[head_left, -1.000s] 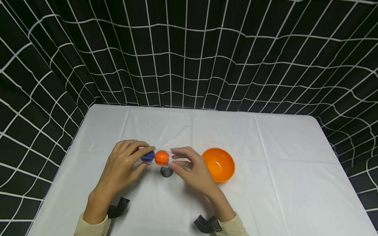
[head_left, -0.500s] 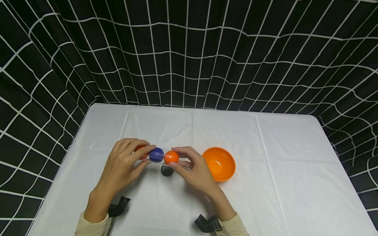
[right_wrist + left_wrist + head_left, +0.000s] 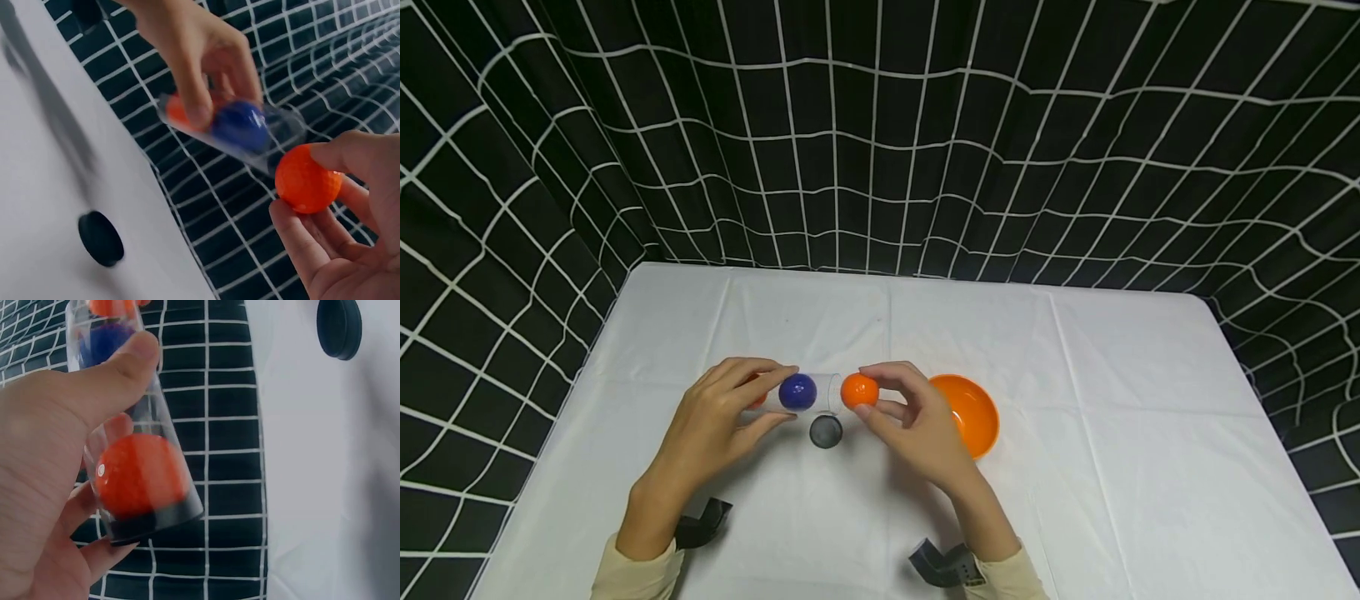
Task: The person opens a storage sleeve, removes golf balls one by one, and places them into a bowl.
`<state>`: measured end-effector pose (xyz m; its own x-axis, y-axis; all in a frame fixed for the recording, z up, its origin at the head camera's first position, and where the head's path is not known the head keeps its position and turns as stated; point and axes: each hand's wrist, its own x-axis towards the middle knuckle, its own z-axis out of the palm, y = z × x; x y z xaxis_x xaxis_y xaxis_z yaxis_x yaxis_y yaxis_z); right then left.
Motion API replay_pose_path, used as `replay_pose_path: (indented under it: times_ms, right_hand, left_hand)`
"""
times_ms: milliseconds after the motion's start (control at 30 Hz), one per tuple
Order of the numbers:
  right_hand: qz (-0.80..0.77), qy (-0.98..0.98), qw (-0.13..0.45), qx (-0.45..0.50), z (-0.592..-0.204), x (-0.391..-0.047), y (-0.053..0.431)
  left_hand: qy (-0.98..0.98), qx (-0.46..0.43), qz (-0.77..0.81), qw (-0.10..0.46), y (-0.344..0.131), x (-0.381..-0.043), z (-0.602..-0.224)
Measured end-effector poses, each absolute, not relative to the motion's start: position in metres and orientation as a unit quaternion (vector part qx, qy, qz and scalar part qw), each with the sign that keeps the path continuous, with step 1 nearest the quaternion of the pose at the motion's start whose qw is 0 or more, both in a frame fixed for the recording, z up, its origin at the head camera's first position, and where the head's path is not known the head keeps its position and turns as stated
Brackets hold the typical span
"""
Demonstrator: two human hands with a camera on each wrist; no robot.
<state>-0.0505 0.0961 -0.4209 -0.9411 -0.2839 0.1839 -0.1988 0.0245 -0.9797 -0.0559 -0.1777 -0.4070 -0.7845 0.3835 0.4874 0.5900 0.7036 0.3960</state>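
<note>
My left hand [image 3: 715, 417] grips a clear plastic tube [image 3: 825, 387], which lies roughly level with its open end to the right. Inside are a blue ball [image 3: 797, 392] near the middle and an orange-red ball [image 3: 142, 475] against the black closed end, partly hidden by my fingers in the head view. Just outside the open mouth, my right hand [image 3: 921, 425] pinches a dimpled orange golf ball [image 3: 308, 179] between thumb and fingers. Below the tube, a round black cap [image 3: 826, 432] rests on the white cloth.
An orange bowl [image 3: 981, 417] stands right behind my right hand, partly covered by it. The white-covered table [image 3: 1112, 400] reaches back to a black curtain [image 3: 880, 150] with a white grid. Black straps [image 3: 703, 523] hang at both wrists.
The orange golf ball has come out of the tube's open end, drawn right by my right hand. The blue ball has shifted right inside the tube. My left hand stays nearly still.
</note>
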Motion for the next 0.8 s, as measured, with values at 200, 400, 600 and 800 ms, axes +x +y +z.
replay_pose_path:
  times_ms: [200, 400, 600, 800]
  right_hand:
    - [-0.679, 0.717, 0.031, -0.156, -0.415, -0.052, 0.119]
    - [-0.639, 0.757, 0.044, -0.131, -0.409, -0.052, 0.14]
    - [-0.604, 0.788, 0.037, -0.112, -0.404, -0.052, 0.163]
    - [-0.555, 0.825, 0.011, -0.108, -0.402, -0.05, 0.182]
  left_hand:
    - [-0.903, -0.27, -0.28, 0.181, -0.177, -0.055, -0.407]
    - [-0.903, -0.269, -0.283, 0.179, -0.179, -0.055, -0.406]
    - [-0.899, -0.27, -0.285, 0.193, -0.182, -0.057, -0.407]
    - [-0.901, -0.27, -0.28, 0.192, -0.182, -0.057, -0.409]
